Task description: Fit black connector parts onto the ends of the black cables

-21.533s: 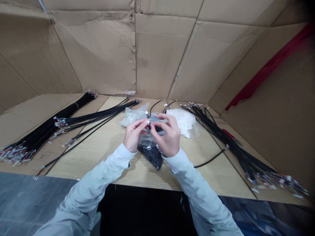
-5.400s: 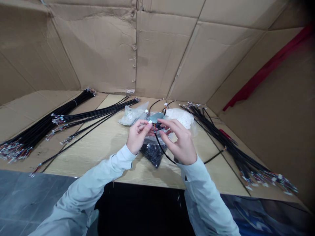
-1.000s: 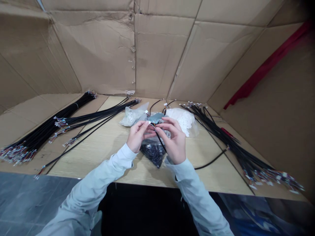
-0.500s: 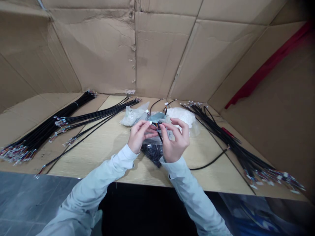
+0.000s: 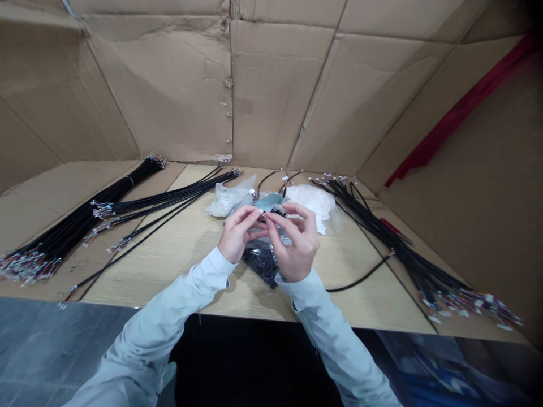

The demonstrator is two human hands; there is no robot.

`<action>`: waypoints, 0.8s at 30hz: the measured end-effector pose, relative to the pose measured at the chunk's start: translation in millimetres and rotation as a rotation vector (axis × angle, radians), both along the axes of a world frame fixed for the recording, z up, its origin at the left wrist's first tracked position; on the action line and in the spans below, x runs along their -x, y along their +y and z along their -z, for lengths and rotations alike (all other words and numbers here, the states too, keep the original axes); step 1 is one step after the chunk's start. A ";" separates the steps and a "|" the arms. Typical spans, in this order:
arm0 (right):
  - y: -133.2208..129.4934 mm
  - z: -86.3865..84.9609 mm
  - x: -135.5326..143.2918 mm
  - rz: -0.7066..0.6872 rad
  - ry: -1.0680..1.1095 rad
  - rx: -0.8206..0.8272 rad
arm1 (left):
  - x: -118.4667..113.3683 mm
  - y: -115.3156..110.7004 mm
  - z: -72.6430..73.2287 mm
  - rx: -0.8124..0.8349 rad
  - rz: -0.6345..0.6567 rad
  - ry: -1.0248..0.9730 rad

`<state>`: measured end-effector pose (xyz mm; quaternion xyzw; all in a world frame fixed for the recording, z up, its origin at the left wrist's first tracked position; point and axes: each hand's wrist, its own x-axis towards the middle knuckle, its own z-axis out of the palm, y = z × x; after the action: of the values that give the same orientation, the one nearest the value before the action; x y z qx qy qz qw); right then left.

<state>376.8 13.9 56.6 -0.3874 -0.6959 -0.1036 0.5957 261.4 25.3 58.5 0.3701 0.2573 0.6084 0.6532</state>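
Note:
Between thumb and fingertips, my left hand (image 5: pixel 236 233) pinches a small white connector (image 5: pixel 260 211). My right hand (image 5: pixel 297 240) meets it from the right, its thumb and forefinger closed on the thin wires of a black cable (image 5: pixel 360 282). The fingertips of both hands nearly touch, and the wire ends are mostly hidden by them. From behind my right wrist the cable curves out to the right over the table. Under the hands lies a clear bag of small black parts (image 5: pixel 261 264). Just behind them are a bag of white connectors (image 5: pixel 316 204) and a second bag of small whitish parts (image 5: pixel 227 199).
A thick tied bundle of black cables (image 5: pixel 102 206) lies at the far left, with looser cables (image 5: pixel 169 198) beside it. Another cable pile (image 5: pixel 382 237) spreads along the right. Cardboard walls (image 5: pixel 182 85) enclose the back and sides of the table (image 5: pixel 169 265).
My right hand has moved slightly left, bringing the wires up to the white connector in my left hand. The left hand has stayed almost in place.

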 end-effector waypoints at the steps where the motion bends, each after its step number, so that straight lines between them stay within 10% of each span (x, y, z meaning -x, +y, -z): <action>1: 0.8 -0.8 -0.1 -0.032 0.020 0.042 | 0.3 0.2 -0.6 0.014 0.022 -0.022; 13: -0.9 -11.6 0.6 0.063 -0.042 0.065 | 0.4 1.9 -0.1 0.076 0.069 -0.077; 24: 7.0 -8.2 -7.4 -0.180 0.101 0.188 | 1.1 2.5 0.4 0.084 0.065 -0.091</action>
<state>384.2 20.9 64.8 -0.3825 -0.7035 0.0356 0.5979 260.3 27.9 58.0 0.3224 0.2405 0.5916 0.6987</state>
